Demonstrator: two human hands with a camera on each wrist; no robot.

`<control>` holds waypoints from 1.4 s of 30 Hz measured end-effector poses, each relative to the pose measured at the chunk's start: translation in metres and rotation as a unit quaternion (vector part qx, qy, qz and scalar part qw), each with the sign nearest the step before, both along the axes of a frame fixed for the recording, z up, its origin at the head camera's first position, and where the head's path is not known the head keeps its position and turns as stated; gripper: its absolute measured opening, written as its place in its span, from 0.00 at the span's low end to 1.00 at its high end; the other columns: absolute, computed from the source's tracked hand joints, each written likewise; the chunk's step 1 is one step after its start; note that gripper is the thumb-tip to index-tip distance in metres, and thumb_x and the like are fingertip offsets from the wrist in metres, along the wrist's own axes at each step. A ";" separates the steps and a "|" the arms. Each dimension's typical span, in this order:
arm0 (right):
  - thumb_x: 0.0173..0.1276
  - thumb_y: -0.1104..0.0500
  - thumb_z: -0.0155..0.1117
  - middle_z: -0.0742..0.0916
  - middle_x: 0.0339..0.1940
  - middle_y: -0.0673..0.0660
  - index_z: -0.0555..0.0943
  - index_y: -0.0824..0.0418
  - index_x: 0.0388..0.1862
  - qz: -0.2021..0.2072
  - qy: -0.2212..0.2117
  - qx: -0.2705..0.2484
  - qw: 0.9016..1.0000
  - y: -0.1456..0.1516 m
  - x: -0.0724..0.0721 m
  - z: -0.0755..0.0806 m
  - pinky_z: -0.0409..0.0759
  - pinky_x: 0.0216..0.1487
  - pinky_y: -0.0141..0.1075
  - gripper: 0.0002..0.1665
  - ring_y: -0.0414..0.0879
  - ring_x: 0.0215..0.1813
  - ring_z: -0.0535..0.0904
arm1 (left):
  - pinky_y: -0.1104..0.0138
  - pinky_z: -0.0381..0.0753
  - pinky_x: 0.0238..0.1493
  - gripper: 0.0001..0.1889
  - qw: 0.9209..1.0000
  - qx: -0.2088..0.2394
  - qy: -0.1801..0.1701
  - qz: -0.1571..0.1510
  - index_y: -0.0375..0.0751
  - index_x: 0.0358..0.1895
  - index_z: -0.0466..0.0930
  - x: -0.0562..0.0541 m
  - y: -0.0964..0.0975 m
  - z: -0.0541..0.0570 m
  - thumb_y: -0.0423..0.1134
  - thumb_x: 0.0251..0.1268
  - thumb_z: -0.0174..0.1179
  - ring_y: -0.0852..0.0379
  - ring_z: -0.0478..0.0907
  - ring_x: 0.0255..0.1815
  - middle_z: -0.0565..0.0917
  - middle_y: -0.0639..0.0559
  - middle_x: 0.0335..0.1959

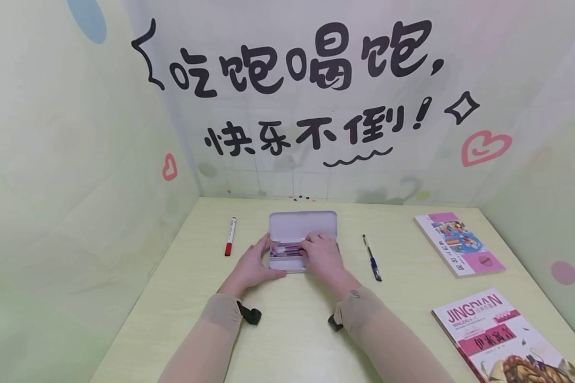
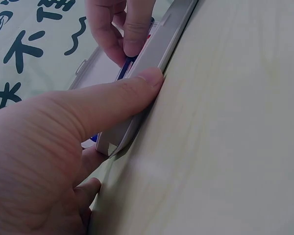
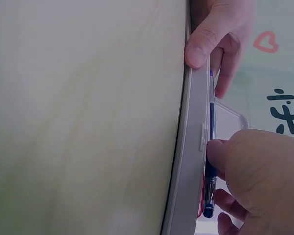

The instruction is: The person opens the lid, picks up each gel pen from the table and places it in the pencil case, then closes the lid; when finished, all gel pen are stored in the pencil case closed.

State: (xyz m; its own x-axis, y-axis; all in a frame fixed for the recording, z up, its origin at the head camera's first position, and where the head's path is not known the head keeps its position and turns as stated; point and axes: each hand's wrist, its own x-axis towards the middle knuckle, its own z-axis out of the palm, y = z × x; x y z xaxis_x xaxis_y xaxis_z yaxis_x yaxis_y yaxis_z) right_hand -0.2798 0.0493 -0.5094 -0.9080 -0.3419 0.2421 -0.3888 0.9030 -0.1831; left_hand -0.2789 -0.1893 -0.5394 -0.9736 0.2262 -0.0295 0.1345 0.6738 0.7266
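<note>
An open white pencil case [image 1: 303,226] lies on the table with its lid raised at the back and several pens [image 1: 284,249] inside. My left hand [image 1: 253,267] grips the case at its left end, the thumb [image 2: 130,93] pressed along the front wall and the other fingers round the side. Over the right part of the case, my right hand [image 1: 323,258] pinches a blue pen [image 3: 209,193] between thumb and fingers. That pen lies lengthwise along the case's front wall [image 3: 188,161] in the right wrist view. A thin red item [image 3: 201,200] shows beside it.
To the left of the case lies a white marker with a red cap [image 1: 230,236]. Another blue pen [image 1: 372,260] is on the table to the right. A pink-and-white book [image 1: 460,244] and a larger book [image 1: 489,335] lie farther right. Printed walls enclose the table.
</note>
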 end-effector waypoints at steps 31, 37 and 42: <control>0.81 0.50 0.68 0.88 0.64 0.60 0.87 0.55 0.66 -0.111 -0.031 -0.150 0.982 0.041 0.005 -0.008 0.80 0.68 0.59 0.20 0.61 0.65 0.80 | 0.36 0.48 0.92 0.71 1.000 -0.001 -0.001 0.005 0.61 0.92 0.48 0.000 0.001 -0.002 0.60 0.46 0.88 0.33 0.52 0.93 0.69 0.55 0.88; 0.82 0.49 0.67 0.87 0.63 0.64 0.83 0.59 0.70 -0.135 -0.026 -0.196 0.971 0.068 0.012 -0.010 0.79 0.71 0.63 0.25 0.65 0.66 0.80 | 0.35 0.49 0.92 0.71 1.000 -0.005 -0.005 0.010 0.61 0.92 0.49 -0.001 0.001 -0.003 0.61 0.47 0.88 0.34 0.53 0.93 0.68 0.55 0.88; 0.83 0.49 0.64 0.85 0.67 0.65 0.80 0.60 0.74 -0.173 -0.056 -0.223 0.958 0.087 0.020 -0.010 0.76 0.75 0.66 0.27 0.68 0.71 0.77 | 0.36 0.49 0.93 0.70 1.000 -0.003 -0.006 0.012 0.61 0.92 0.49 -0.001 0.001 -0.002 0.61 0.47 0.88 0.36 0.54 0.93 0.69 0.55 0.88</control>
